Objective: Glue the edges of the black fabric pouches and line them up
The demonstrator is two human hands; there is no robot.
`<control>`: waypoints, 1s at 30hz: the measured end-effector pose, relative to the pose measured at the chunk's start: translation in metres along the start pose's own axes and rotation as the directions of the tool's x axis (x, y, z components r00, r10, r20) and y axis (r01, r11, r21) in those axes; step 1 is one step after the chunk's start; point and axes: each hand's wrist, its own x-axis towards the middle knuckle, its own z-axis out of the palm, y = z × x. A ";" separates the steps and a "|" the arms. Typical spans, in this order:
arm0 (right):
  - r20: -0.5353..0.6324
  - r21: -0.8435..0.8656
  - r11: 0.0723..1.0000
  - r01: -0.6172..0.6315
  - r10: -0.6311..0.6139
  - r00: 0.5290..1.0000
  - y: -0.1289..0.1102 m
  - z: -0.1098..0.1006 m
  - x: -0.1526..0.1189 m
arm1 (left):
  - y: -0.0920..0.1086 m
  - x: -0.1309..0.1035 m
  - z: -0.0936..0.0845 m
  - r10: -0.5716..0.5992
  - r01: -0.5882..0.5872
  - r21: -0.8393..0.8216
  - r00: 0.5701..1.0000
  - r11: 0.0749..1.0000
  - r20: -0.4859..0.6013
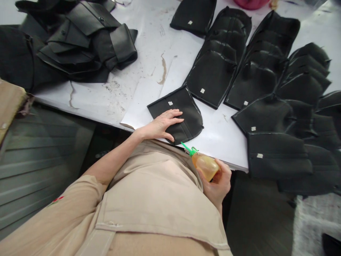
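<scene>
My left hand (pixel 165 125) lies with its fingers spread on a black leather-like piece (pixel 190 122) at the table's front edge. That piece has one rounded end and a small white tag near its straight end. In my right hand (pixel 218 183) is a squeeze bottle (pixel 204 165) of amber liquid, with my fingers wrapped round its body. The bottle's green nozzle points up and left, close to the lower edge of the black piece. From this view I cannot tell whether the tip touches it.
Overlapping black pieces (pixel 215 73) with white tags lie in rows at the right of the white table (pixel 144 71). A heap of black pouches with flaps (pixel 87 42) sits at the left. Part of a pink container (pixel 252 3) shows at the back. A cardboard edge (pixel 10 103) is at far left.
</scene>
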 end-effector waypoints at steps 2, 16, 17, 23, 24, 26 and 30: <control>0.006 0.021 1.000 0.022 -0.022 1.000 0.000 0.002 -0.001 | 0.000 0.000 0.000 0.001 -0.001 0.006 1.000 1.000 0.000; 0.002 0.098 0.994 -0.039 0.039 0.999 0.010 0.018 -0.012 | 0.013 0.004 -0.008 -0.059 0.056 0.032 0.995 0.998 0.076; -0.010 0.105 0.993 -0.044 0.046 0.999 0.011 0.019 -0.013 | 0.013 0.004 -0.009 -0.059 0.057 0.030 0.995 0.998 0.079; -0.021 0.148 0.986 -0.081 0.085 0.996 0.014 0.028 -0.014 | 0.012 0.004 -0.011 -0.058 0.056 0.027 0.993 0.998 0.099; -0.017 0.155 0.984 -0.086 0.090 0.996 0.014 0.028 -0.014 | 0.012 0.004 -0.011 -0.055 0.053 0.027 0.994 0.998 0.099; -0.007 0.159 0.982 -0.099 0.101 0.995 0.013 0.026 -0.013 | 0.011 0.003 -0.011 -0.049 0.047 0.027 0.994 0.999 0.093; 0.028 0.137 0.980 -0.145 0.142 0.989 0.013 0.016 -0.013 | 0.013 0.003 -0.009 -0.049 0.045 0.054 0.995 0.998 0.088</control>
